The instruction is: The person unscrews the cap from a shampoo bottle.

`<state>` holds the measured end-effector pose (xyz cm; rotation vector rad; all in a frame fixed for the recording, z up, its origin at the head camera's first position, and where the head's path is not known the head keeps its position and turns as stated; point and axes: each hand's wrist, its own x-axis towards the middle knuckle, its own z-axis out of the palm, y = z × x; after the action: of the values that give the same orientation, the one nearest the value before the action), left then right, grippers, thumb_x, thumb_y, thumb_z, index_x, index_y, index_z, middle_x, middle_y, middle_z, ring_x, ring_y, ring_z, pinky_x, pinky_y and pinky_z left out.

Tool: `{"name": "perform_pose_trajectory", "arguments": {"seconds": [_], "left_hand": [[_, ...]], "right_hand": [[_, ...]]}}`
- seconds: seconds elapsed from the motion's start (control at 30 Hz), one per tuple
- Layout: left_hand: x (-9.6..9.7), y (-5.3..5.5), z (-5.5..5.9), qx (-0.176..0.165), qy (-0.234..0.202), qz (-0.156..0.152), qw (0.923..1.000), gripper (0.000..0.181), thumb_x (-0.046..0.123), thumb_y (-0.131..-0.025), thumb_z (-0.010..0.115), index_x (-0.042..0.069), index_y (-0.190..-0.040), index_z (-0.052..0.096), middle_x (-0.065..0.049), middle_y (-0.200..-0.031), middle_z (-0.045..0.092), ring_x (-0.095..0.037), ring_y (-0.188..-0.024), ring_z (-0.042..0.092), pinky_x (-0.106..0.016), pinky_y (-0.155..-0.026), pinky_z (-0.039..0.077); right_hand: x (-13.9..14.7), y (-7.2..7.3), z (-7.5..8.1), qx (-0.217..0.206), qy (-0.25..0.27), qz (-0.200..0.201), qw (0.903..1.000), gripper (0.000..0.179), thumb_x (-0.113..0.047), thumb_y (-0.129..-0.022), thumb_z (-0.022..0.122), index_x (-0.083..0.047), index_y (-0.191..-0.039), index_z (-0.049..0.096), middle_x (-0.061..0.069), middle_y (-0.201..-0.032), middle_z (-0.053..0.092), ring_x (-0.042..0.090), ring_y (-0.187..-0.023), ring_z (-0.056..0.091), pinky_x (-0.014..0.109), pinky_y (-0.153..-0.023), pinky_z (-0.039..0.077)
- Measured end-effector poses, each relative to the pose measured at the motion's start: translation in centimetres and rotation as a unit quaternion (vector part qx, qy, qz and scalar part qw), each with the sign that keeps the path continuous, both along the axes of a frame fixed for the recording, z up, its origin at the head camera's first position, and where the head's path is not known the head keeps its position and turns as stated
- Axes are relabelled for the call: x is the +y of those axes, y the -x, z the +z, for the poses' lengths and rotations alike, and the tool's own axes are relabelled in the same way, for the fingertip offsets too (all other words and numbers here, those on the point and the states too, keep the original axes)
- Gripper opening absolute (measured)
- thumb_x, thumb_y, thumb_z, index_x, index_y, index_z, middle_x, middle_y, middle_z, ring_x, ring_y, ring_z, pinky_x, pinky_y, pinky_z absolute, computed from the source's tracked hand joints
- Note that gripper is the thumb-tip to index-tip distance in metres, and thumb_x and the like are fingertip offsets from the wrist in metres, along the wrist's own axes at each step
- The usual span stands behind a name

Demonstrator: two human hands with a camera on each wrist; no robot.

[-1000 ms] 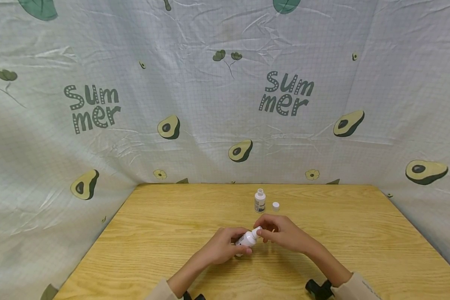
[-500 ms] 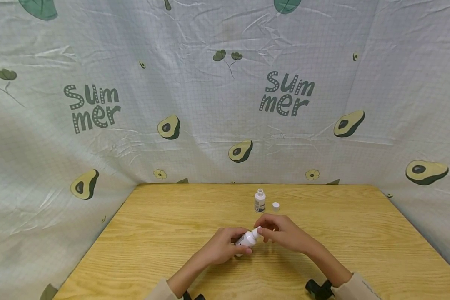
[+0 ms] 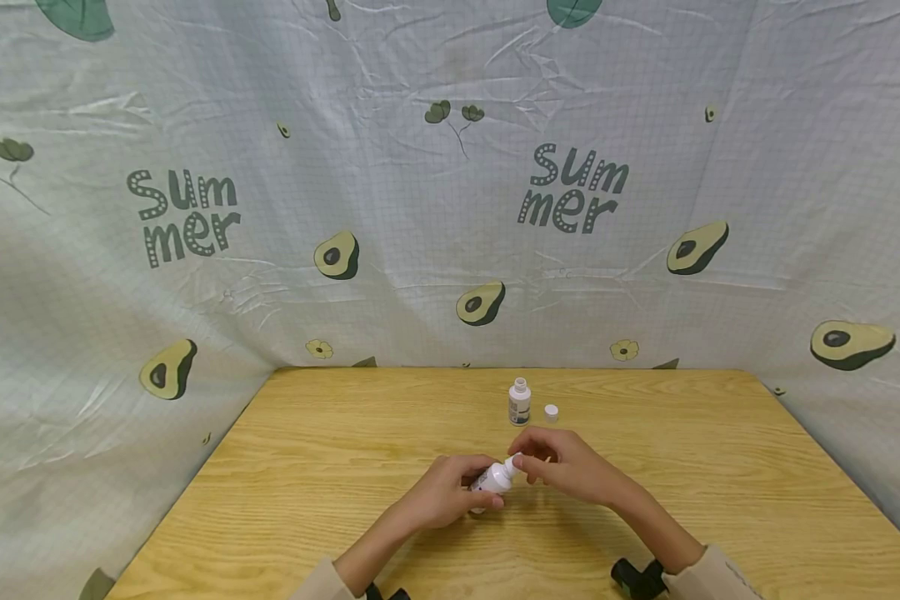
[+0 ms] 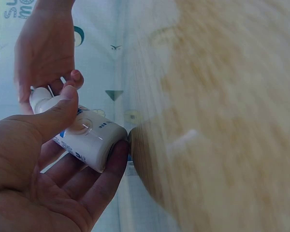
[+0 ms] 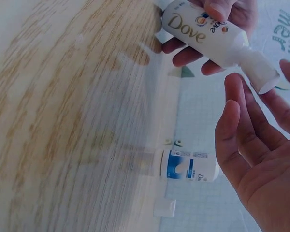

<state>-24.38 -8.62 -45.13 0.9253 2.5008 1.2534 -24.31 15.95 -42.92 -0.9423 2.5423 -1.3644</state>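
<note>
A small white Dove bottle (image 3: 496, 477) is held tilted low over the table, its neck end pointing up and to the right. My left hand (image 3: 450, 493) grips the bottle's body, with the thumb along the near side and the fingers beneath, as the left wrist view shows (image 4: 63, 159). At the neck, the thumb and fingers of my right hand (image 3: 562, 467) are around the white cap (image 5: 259, 72). In the right wrist view, gold lettering on the body faces the camera.
Farther back, an uncapped white bottle (image 3: 520, 404) stands upright on the wooden table (image 3: 330, 442). To its right lies a white cap (image 3: 551, 412). A printed cloth (image 3: 405, 192) hangs behind the table and along its sides.
Both hands and the bottle keep nearly the same place. Only slight shifts of the right thumb and fingertips at the cap show.
</note>
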Motion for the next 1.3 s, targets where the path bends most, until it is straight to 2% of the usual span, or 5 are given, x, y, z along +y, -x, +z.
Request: {"name": "perform_pose_trajectory", "arguments": {"seconds": [0.13, 0.43, 0.7, 0.97, 1.3], "left_hand": [[0.03, 0.09, -0.01, -0.002, 0.002, 0.002, 1.0, 0.028, 0.025, -0.091, 0.08, 0.017, -0.118, 0.075, 0.005, -0.104, 0.074, 0.002, -0.088, 0.064, -0.02, -0.078, 0.052], [-0.04, 0.04, 0.03, -0.004, 0.001, 0.001, 1.0, 0.029, 0.025, -0.092, 0.079, 0.018, -0.119, 0.074, 0.006, -0.105, 0.074, 0.002, -0.089, 0.064, -0.02, -0.079, 0.052], [-0.07, -0.1, 0.17, -0.008, -0.002, -0.002, 1.0, 0.029, 0.025, -0.092, 0.079, 0.018, -0.119, 0.074, 0.005, -0.106, 0.074, 0.001, -0.089, 0.064, -0.02, -0.078, 0.052], [-0.18, -0.18, 0.2, -0.002, -0.001, -0.006, 1.0, 0.029, 0.024, -0.092, 0.079, 0.015, -0.12, 0.074, 0.002, -0.107, 0.074, 0.0, -0.089, 0.063, -0.021, -0.077, 0.052], [-0.51, -0.29, 0.06, -0.01, -0.003, -0.007, 0.9999, 0.03, 0.024, -0.093, 0.078, 0.016, -0.121, 0.074, 0.005, -0.106, 0.074, 0.001, -0.087, 0.063, -0.02, -0.076, 0.051]], "right_hand": [[0.04, -0.04, 0.08, -0.006, 0.001, -0.002, 1.0, 0.019, -0.026, -0.106, 0.06, -0.012, -0.114, 0.07, 0.017, -0.095, 0.071, 0.018, -0.077, 0.068, 0.028, -0.066, 0.056], [0.03, -0.05, 0.26, -0.003, 0.012, 0.014, 0.9998, 0.024, -0.022, -0.105, 0.061, -0.003, -0.118, 0.068, 0.02, -0.098, 0.07, 0.032, -0.078, 0.068, 0.027, -0.066, 0.056], [-0.03, -0.05, 0.12, 0.003, 0.012, 0.002, 0.9999, 0.028, -0.026, -0.104, 0.063, -0.002, -0.12, 0.066, 0.011, -0.093, 0.07, 0.033, -0.077, 0.068, 0.028, -0.064, 0.057], [-0.07, -0.25, -0.01, -0.01, 0.006, -0.002, 0.9999, 0.018, -0.025, -0.106, 0.06, -0.011, -0.114, 0.069, 0.018, -0.093, 0.071, 0.027, -0.077, 0.069, 0.03, -0.067, 0.057], [-0.21, -0.7, 0.12, 0.01, 0.014, 0.006, 0.9998, 0.018, -0.017, -0.1, 0.068, -0.007, -0.114, 0.069, 0.009, -0.104, 0.07, 0.01, -0.081, 0.066, 0.025, -0.068, 0.055]]}}
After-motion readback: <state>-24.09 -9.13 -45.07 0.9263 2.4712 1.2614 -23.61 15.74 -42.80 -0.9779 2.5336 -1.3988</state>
